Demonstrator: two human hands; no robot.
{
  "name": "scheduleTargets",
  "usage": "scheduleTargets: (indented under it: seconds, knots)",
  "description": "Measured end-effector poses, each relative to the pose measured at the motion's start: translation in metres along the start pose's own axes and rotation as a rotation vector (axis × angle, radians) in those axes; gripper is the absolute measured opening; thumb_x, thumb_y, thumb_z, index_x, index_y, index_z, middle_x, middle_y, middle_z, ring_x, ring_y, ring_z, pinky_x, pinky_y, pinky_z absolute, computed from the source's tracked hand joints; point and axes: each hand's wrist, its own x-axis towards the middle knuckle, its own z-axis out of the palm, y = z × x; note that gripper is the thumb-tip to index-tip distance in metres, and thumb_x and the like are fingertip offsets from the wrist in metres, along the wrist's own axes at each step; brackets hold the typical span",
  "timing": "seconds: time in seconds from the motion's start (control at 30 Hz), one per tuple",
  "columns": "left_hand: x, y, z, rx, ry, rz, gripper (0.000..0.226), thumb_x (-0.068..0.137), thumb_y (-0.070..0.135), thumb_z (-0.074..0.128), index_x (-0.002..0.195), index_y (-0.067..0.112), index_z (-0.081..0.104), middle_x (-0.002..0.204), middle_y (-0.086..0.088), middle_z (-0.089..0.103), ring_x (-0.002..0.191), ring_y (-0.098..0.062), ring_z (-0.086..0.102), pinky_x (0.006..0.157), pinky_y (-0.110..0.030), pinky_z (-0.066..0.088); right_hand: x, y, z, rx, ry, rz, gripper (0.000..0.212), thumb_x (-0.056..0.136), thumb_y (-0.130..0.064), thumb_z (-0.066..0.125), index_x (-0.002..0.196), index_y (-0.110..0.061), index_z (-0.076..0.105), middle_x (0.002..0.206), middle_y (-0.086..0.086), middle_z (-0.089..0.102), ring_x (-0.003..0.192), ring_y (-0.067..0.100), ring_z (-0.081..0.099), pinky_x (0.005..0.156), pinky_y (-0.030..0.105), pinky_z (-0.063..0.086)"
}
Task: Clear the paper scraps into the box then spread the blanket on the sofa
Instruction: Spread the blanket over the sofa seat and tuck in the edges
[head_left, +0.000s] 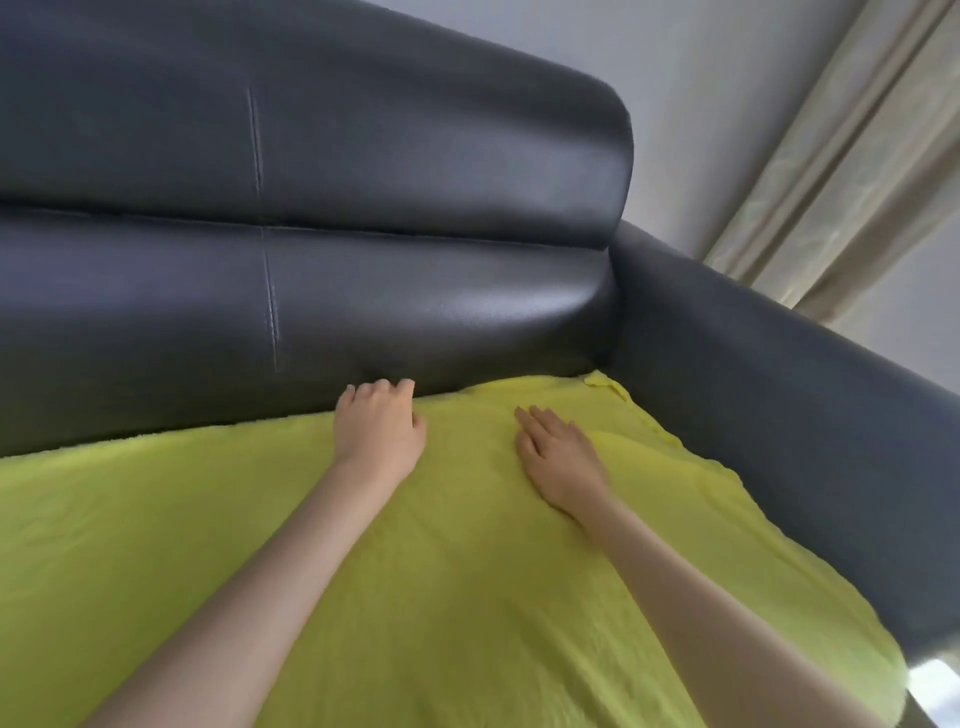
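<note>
A yellow-green blanket (426, 571) lies spread over the seat of a dark leather sofa (311, 208), reaching the backrest and the right armrest. My left hand (376, 428) rests on the blanket at its back edge, with the fingers bent down at the foot of the backrest. My right hand (558, 457) lies flat on the blanket with straight fingers, a little to the right. No paper scraps or box are in view.
The sofa's right armrest (779, 415) borders the blanket on the right. Behind it are a pale wall (701, 104) and a beige curtain (841, 171).
</note>
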Motion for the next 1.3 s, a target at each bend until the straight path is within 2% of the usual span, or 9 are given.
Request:
scheduleTargets:
  seconds: [0.07,0.17,0.3,0.4,0.53,0.7,0.87,1.07,1.3]
  knots:
    - [0.003,0.016,-0.001,-0.083,-0.011,0.108,0.039,0.095,0.021,0.042,0.132,0.018,0.051,0.126,-0.003,0.058,0.115,-0.023,0.054,0.097,-0.037,0.043,0.0,-0.001,0.003,0.002,0.035,0.008,0.052,0.102,-0.044,0.016,0.152,-0.032,0.02,0.159,-0.008,0.019,0.147,0.011,0.012,0.121,0.034,0.004]
    - [0.014,0.041,0.011,-0.17,-0.059,0.217,0.044,0.095,0.014,0.041,0.138,0.018,0.046,0.136,-0.001,0.05,0.123,-0.021,0.047,0.1,-0.036,0.041,-0.001,-0.001,0.009,-0.005,0.096,0.01,0.052,0.101,-0.042,0.017,0.152,-0.031,0.023,0.159,-0.007,0.021,0.146,0.01,0.014,0.121,0.033,0.004]
    - [0.046,0.076,0.028,-0.268,-0.226,0.131,0.047,0.095,0.008,0.036,0.142,0.014,0.043,0.143,-0.002,0.045,0.128,-0.023,0.044,0.104,-0.038,0.04,-0.003,0.0,0.014,0.029,0.147,0.013,0.053,0.1,-0.041,0.018,0.151,-0.03,0.027,0.158,-0.007,0.023,0.146,0.009,0.015,0.121,0.032,0.005]
    - [0.063,0.089,0.044,-0.216,-0.363,0.071,0.048,0.097,0.011,0.032,0.144,0.012,0.039,0.146,-0.006,0.042,0.129,-0.025,0.044,0.104,-0.039,0.041,-0.004,-0.001,0.014,0.048,0.18,0.007,0.053,0.099,-0.039,0.02,0.151,-0.027,0.029,0.158,-0.006,0.025,0.146,0.01,0.016,0.121,0.033,0.007]
    - [0.082,0.093,0.054,-0.208,-0.48,0.026,0.049,0.099,0.018,0.026,0.146,0.01,0.035,0.151,-0.011,0.035,0.137,-0.028,0.036,0.111,-0.036,0.031,-0.005,0.0,0.016,0.098,0.227,-0.001,0.053,0.1,-0.038,0.024,0.149,-0.023,0.034,0.156,-0.003,0.03,0.145,0.012,0.021,0.121,0.032,0.007]
    - [0.089,0.095,0.062,-0.187,-0.575,-0.024,0.055,0.1,0.034,0.02,0.152,0.014,0.023,0.159,-0.007,0.02,0.145,-0.025,0.022,0.117,-0.037,0.021,-0.012,-0.003,0.014,0.063,0.481,0.262,0.046,0.096,-0.028,0.028,0.126,-0.009,0.058,0.138,0.011,0.054,0.135,0.027,0.039,0.117,0.042,0.023]
    - [0.094,0.101,0.07,-0.118,-0.546,-0.068,0.061,0.099,0.048,0.015,0.149,0.018,0.031,0.153,-0.007,0.034,0.137,-0.027,0.036,0.108,-0.038,0.033,-0.013,0.001,0.008,0.067,0.346,0.366,0.046,0.097,-0.031,0.028,0.132,-0.013,0.05,0.141,0.011,0.047,0.135,0.029,0.034,0.117,0.045,0.016]
    - [0.09,0.101,0.077,-0.082,-0.48,-0.053,0.061,0.1,0.049,0.015,0.148,0.017,0.033,0.151,-0.008,0.036,0.134,-0.026,0.039,0.104,-0.037,0.036,-0.01,0.001,0.01,0.018,0.276,0.366,0.049,0.097,-0.031,0.024,0.138,-0.011,0.042,0.144,0.013,0.041,0.133,0.031,0.032,0.114,0.047,0.017]
    - [0.069,0.104,0.084,-0.224,-0.116,-0.08,0.039,0.097,0.033,0.033,0.118,0.02,0.064,0.113,-0.009,0.067,0.1,-0.03,0.061,0.079,-0.035,0.05,-0.013,0.0,0.014,0.018,0.275,0.341,0.05,0.097,-0.031,0.025,0.14,-0.009,0.038,0.147,0.016,0.037,0.137,0.032,0.028,0.115,0.049,0.013]
